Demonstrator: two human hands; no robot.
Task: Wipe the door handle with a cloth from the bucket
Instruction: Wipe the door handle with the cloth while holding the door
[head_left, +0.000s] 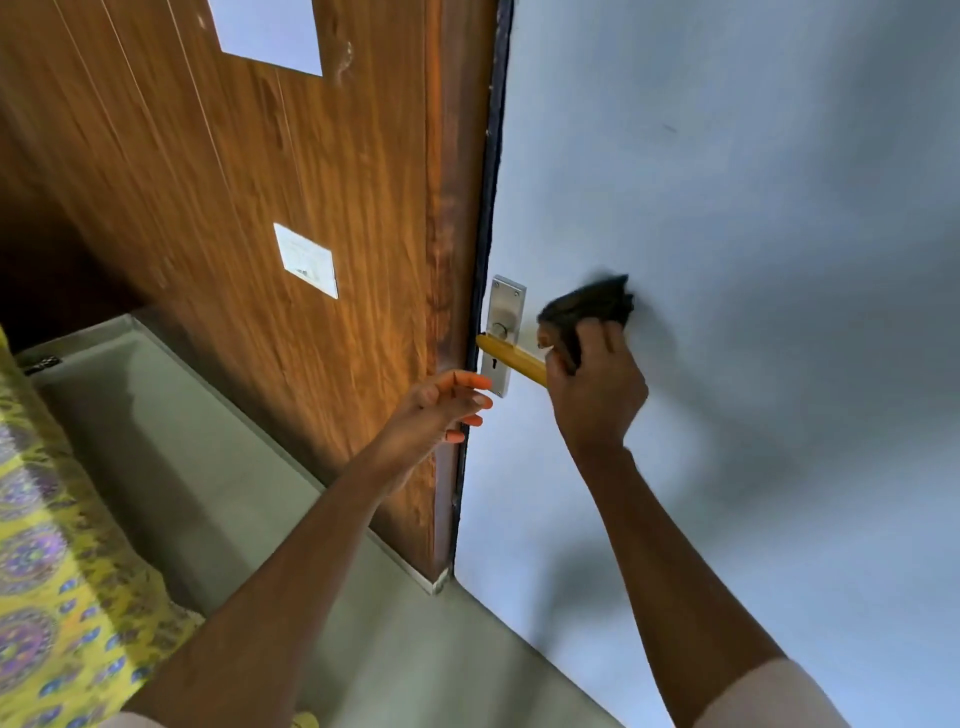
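Observation:
A yellow wooden lever handle (511, 357) sticks out from a silver backplate (505, 317) with a keyhole, near the left edge of a pale blue door (727, 260). My right hand (597, 389) is shut on a dark cloth (589, 309) and covers the free end of the handle; the cloth bunches above my fingers, blurred. My left hand (447, 405) hovers open just left of the backplate at the door's edge, fingers spread, holding nothing. No bucket is in view.
A brown wood-grain panel (260, 182) stands left of the door, with a white switch plate (306, 260) on it. Grey floor (208, 467) runs below. A yellow patterned fabric (47, 571) lies at the lower left.

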